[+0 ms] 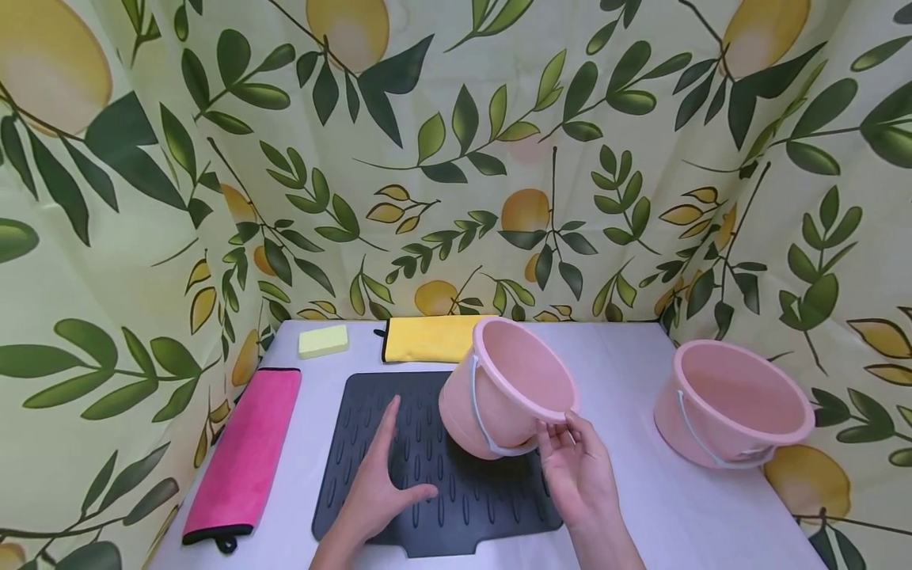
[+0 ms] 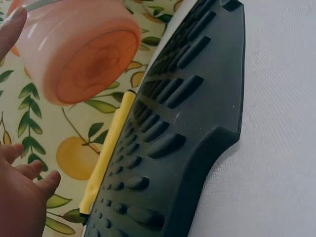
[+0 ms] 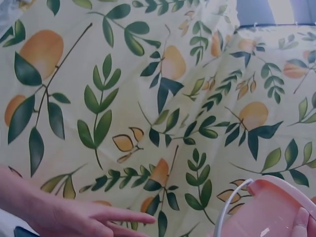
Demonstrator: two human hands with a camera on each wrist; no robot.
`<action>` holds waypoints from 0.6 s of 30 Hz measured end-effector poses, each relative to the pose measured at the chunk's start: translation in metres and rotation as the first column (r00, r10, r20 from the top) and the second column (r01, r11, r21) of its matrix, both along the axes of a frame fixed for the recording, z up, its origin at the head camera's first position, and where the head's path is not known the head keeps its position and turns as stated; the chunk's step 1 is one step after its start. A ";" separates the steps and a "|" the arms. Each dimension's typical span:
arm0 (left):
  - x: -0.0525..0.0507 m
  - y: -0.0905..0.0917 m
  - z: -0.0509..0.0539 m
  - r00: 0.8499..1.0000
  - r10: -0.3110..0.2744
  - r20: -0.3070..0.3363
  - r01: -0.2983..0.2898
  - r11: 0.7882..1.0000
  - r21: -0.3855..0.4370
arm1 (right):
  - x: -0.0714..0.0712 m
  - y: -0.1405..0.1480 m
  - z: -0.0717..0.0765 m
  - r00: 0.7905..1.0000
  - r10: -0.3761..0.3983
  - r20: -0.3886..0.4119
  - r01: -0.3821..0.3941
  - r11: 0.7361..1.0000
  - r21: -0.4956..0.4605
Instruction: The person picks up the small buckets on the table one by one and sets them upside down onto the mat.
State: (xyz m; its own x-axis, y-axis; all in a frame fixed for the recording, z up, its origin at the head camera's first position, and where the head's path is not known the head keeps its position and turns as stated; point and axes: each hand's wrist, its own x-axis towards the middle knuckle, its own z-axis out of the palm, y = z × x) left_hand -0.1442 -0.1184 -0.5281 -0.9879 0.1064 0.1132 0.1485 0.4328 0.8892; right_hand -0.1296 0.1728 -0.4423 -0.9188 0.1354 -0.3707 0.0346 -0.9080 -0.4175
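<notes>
A pink bucket (image 1: 523, 372) with a pale handle is held tilted above a dark drying mat (image 1: 385, 467). Its underside shows in the left wrist view, off the mat. My right hand (image 1: 580, 475) grips the bucket's rim at the near right side, thumb on the edge and fingers underneath. Over the left part of the mat, my left hand (image 1: 381, 483) is spread with thumb and fingers apart, holding nothing and not touching the bucket. In the right wrist view the bucket (image 3: 266, 212) appears at the lower right, only partly in frame.
A second pink bucket (image 1: 734, 404) stands upright at the right of the white table (image 1: 620, 348). Left of the mat lies a folded pink cloth (image 1: 245, 451). Behind it are a yellow cloth (image 1: 420, 339) and a pale yellow sponge (image 1: 324, 341). A lemon-print curtain (image 1: 456, 198) encloses the table.
</notes>
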 end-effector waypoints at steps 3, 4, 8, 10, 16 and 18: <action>-0.005 0.004 -0.003 1.000 -0.016 -0.005 0.017 0.999 0.040 | 0.000 -0.006 -0.001 1.000 0.007 -0.007 -0.007 0.999 -0.037; -0.009 0.006 -0.005 1.000 -0.026 -0.013 0.027 0.997 0.069 | -0.001 -0.007 0.000 1.000 0.011 -0.013 -0.011 0.999 -0.049; -0.021 0.012 -0.014 0.994 -0.085 -0.067 0.098 0.972 0.216 | -0.001 -0.015 0.002 0.999 0.028 -0.027 -0.031 0.992 -0.120; -0.025 0.013 -0.019 0.989 -0.113 -0.096 0.135 0.952 0.273 | -0.001 -0.019 0.003 0.999 0.035 -0.028 -0.039 0.989 -0.142; -0.035 0.016 -0.029 0.981 -0.165 -0.105 0.192 0.907 0.376 | -0.001 -0.026 0.007 0.997 0.058 -0.047 -0.064 0.987 -0.149; -0.037 0.016 -0.032 0.977 -0.174 -0.121 0.208 0.898 0.386 | -0.001 -0.027 0.008 0.995 0.080 -0.058 -0.089 0.981 -0.174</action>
